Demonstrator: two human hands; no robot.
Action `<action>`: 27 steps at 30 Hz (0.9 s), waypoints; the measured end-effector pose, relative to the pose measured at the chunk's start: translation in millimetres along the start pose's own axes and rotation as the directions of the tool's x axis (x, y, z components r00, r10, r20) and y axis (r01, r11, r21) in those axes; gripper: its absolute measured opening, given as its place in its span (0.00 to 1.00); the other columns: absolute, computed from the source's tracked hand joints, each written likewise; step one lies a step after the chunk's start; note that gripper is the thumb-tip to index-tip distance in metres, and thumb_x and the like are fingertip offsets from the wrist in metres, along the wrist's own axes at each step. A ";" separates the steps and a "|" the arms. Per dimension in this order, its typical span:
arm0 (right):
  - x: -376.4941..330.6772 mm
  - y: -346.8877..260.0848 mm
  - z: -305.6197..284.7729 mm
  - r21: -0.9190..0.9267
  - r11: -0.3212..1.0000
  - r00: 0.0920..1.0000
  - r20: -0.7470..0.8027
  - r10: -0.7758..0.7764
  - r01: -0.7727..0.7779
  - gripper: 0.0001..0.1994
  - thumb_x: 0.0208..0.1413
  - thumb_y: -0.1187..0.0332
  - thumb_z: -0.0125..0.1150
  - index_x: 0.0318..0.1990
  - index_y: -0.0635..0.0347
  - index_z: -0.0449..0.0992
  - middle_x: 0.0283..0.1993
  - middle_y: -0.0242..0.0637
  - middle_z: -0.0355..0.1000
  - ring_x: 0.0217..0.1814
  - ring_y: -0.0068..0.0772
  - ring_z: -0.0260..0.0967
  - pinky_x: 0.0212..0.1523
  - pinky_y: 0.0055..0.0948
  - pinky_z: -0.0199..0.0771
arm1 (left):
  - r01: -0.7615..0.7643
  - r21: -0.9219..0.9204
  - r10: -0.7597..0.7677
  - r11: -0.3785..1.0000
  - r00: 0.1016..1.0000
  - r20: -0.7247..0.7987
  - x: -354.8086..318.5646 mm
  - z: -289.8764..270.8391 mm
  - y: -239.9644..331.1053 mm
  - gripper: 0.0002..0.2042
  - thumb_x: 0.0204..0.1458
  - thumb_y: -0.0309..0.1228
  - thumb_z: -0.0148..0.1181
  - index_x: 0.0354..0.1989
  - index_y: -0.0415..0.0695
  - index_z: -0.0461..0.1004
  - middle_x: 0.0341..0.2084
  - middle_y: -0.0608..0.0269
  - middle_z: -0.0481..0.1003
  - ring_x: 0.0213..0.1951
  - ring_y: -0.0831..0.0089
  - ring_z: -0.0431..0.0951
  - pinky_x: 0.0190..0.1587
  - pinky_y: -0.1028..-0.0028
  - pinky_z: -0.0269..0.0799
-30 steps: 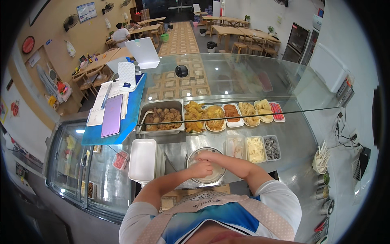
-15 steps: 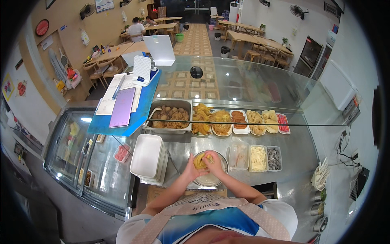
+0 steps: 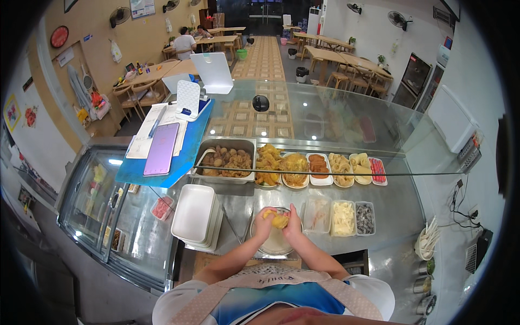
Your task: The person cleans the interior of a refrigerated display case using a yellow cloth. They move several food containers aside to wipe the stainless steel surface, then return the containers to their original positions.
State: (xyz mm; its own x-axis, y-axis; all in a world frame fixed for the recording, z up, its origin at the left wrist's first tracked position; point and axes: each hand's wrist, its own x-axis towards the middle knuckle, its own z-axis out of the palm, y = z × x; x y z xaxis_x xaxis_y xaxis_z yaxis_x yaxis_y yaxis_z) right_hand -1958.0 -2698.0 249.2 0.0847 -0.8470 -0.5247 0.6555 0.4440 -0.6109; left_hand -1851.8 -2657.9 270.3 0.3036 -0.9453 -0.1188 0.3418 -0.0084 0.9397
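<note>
Between my two hands is a soft yellow piece of food (image 3: 280, 221), its exact kind hard to make out. My left hand (image 3: 263, 224) closes around its left side. Against its right side presses my right hand (image 3: 293, 226), gripping it with the fingers pointing away from me. Both are above a round metal basin (image 3: 277, 244) with pale contents. Right of the basin stand a clear tub (image 3: 317, 215), a tub of pale cut strips (image 3: 344, 218) and a tub of dark grey pieces (image 3: 365, 218).
Stacked white trays (image 3: 192, 213) stand on the left, with tongs (image 3: 233, 225) beside them. Behind lie a metal pan of brown food (image 3: 225, 160) and several filled dishes (image 3: 295, 169) under a glass guard (image 3: 346, 122). A purple phone (image 3: 161, 149) rests on a blue board (image 3: 187, 162).
My hands have shifted a little to the right and turned the yellow food. The right hand has moved from on top of it to its right side. The view has tilted slightly.
</note>
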 end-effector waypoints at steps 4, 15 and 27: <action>27.7 -8.3 3.0 -0.073 0.913 0.907 0.110 0.406 -0.400 0.11 0.54 0.61 0.51 0.26 0.58 0.70 0.27 0.37 0.70 0.31 0.37 0.69 0.40 0.37 0.71 | -0.476 0.434 0.394 0.765 0.879 0.270 2.9 1.4 19.6 0.07 0.39 0.21 0.53 0.27 0.43 0.76 0.27 0.60 0.75 0.34 0.66 0.75 0.39 0.70 0.70; 48.1 -17.0 32.0 -0.553 0.623 0.657 0.170 0.734 -0.553 0.11 0.51 0.63 0.50 0.24 0.58 0.72 0.27 0.38 0.71 0.31 0.37 0.69 0.38 0.36 0.71 | -0.885 0.331 0.409 0.328 0.449 0.794 8.4 1.6 34.6 0.07 0.32 0.26 0.56 0.22 0.53 0.76 0.26 0.69 0.74 0.32 0.66 0.74 0.35 0.69 0.69; 66.0 10.2 39.6 -0.966 0.227 0.609 0.109 0.786 -0.120 0.11 0.50 0.63 0.51 0.23 0.59 0.73 0.26 0.38 0.71 0.30 0.36 0.69 0.37 0.35 0.70 | -0.985 0.105 0.266 0.135 0.138 0.954 1.2 2.3 22.5 0.02 0.31 0.32 0.56 0.15 0.51 0.71 0.19 0.68 0.70 0.26 0.67 0.72 0.31 0.70 0.70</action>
State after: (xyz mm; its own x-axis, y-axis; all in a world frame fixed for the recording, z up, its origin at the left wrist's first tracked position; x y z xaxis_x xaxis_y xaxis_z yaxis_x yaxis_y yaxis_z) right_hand -1915.9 -2761.0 231.8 0.6482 -0.1987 -0.7351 -0.5866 0.4852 -0.6484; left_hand -1845.8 -2660.0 292.0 -0.7157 -0.4434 0.5395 -0.3460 0.8962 0.2776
